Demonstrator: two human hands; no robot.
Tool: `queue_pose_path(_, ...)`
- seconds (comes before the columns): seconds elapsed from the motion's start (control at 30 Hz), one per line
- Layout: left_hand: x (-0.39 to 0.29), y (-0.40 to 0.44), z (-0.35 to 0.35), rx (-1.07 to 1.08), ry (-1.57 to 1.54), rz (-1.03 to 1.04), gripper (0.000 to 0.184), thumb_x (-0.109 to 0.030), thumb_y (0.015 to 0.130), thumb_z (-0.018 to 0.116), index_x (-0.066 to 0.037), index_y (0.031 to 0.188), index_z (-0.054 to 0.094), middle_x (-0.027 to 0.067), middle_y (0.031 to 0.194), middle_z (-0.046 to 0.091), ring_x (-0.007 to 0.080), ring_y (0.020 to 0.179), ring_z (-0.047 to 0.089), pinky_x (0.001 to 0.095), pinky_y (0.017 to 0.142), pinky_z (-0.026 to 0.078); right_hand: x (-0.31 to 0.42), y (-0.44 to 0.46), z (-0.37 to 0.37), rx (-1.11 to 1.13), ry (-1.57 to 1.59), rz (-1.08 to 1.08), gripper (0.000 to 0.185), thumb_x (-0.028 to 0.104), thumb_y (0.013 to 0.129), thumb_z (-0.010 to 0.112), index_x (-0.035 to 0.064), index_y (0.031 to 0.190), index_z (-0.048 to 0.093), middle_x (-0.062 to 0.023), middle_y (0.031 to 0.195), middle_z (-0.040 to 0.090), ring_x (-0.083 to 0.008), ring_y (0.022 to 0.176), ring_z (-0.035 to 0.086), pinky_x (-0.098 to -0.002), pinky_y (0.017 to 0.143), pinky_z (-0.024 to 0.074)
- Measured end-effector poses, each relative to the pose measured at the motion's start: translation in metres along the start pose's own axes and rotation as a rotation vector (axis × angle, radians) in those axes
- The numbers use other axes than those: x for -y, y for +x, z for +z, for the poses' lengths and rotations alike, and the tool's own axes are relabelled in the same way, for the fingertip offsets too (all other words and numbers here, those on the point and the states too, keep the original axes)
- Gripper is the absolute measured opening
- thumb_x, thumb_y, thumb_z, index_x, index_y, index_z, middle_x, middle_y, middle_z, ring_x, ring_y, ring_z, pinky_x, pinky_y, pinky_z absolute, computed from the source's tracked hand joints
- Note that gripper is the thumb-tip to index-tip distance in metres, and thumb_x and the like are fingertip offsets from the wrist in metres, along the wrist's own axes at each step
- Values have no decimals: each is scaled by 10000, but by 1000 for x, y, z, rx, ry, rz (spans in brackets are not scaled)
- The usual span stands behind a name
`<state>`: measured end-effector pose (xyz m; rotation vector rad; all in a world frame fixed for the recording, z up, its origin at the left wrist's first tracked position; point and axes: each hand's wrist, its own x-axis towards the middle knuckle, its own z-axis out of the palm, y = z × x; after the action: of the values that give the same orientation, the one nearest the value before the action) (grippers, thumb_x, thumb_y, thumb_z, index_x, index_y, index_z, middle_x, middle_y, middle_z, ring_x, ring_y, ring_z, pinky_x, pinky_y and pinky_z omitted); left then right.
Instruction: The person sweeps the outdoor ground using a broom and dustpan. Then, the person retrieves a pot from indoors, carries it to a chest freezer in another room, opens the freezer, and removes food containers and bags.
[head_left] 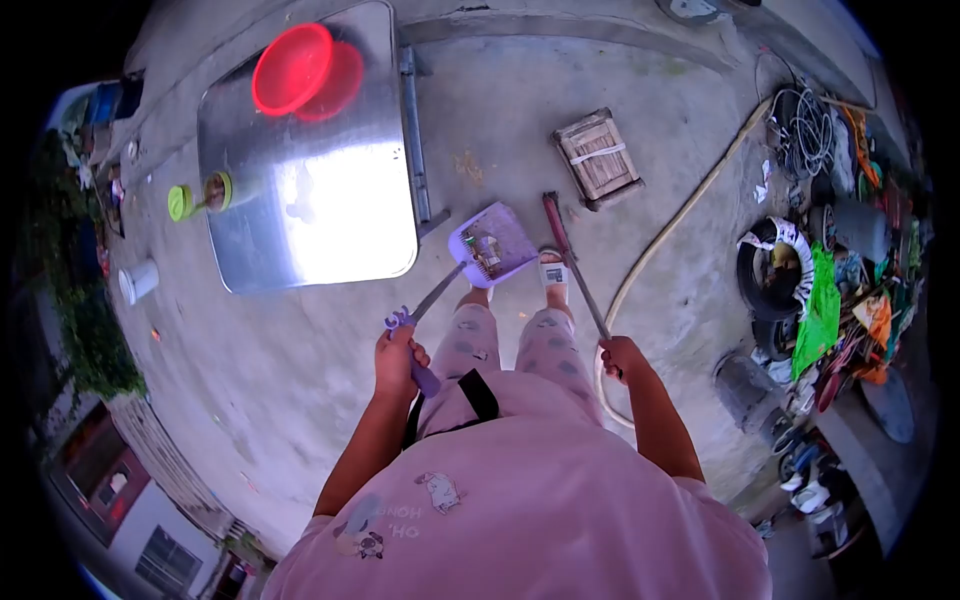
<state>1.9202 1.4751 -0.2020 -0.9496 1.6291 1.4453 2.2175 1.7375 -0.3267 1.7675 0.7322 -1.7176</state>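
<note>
My left hand [400, 358] is closed around the purple handle of a long-handled dustpan [512, 238]. Its lilac pan lies near my feet with bits of debris [486, 255] inside. In my right hand [622, 358] is the grey stick of a broom [583, 285], fingers wrapped round it. The broom's narrow dark red head points away from me, just right of the pan and beside my slippered foot [553, 272]. A small wooden stool [598, 160] lies on the concrete beyond the broom head.
A shiny metal table [330, 200] stands at left, bearing a red basin [292, 69]. Near its left edge is a green-lidded jar [217, 191]. A hose [680, 215] curves across the floor at right, before a tyre [775, 268] and piled clutter. A white bucket [138, 281] stands far left.
</note>
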Motion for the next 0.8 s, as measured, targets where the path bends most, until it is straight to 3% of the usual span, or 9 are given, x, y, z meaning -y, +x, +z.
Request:
queue_pose_path(0.1,18,-17,-2,-49,-38,25,152,-130,818,551,-61,810,416,27,635,401,129,482,404,286,426,362,-3,-12,-16,-22,-114,-51,175,157,858,542,12,826,448,-51,558,428,-149,385,398,-288,326,315)
queue_pose_path(0.27,66,-32,-5,-83,-51,55,134,-124,827,541,-52,836,428,23,621,386,130,464,420,290,412,382,-5,-11,-60,-148,-247,-28,181,146,860,541,-6,845,445,-63,534,423,-171,361,406,-331,317,315)
queue_pose_path(0.43,109,-41,-6,-173,-101,17,126,-121,827,540,-49,843,439,28,619,386,131,462,425,283,407,383,-5,32,-68,-98,-363,-63,152,140,854,530,16,856,443,-59,592,436,-153,402,373,-310,337,306)
queue_pose_path(0.5,122,-42,-14,-203,-114,11,125,-119,826,542,-50,839,438,27,618,386,131,461,423,284,403,380,-9,68,-69,80,-886,-170,159,149,852,538,15,858,453,-65,591,445,-158,398,385,-322,340,312)
queue_pose_path(0.6,137,-42,-28,-246,-149,-4,128,-115,824,546,-54,827,434,25,617,384,132,460,420,286,398,374,10,37,-54,-44,-628,-98,181,178,856,545,17,864,461,-60,587,441,-156,395,387,-328,343,314)
queue_pose_path(0.73,153,-43,-43,-233,-242,4,134,-112,823,547,-60,807,425,24,617,382,133,458,419,288,393,368,10,-26,-57,-89,-841,-235,179,194,868,541,32,869,463,-42,592,438,-145,399,382,-320,342,312)
queue_pose_path(0.8,159,-41,-47,-223,-255,22,143,-121,822,549,-61,802,421,24,627,386,130,467,419,285,402,371,-4,-17,-69,-89,-741,-222,180,196,868,537,31,871,464,-48,584,437,-150,395,395,-324,339,313)
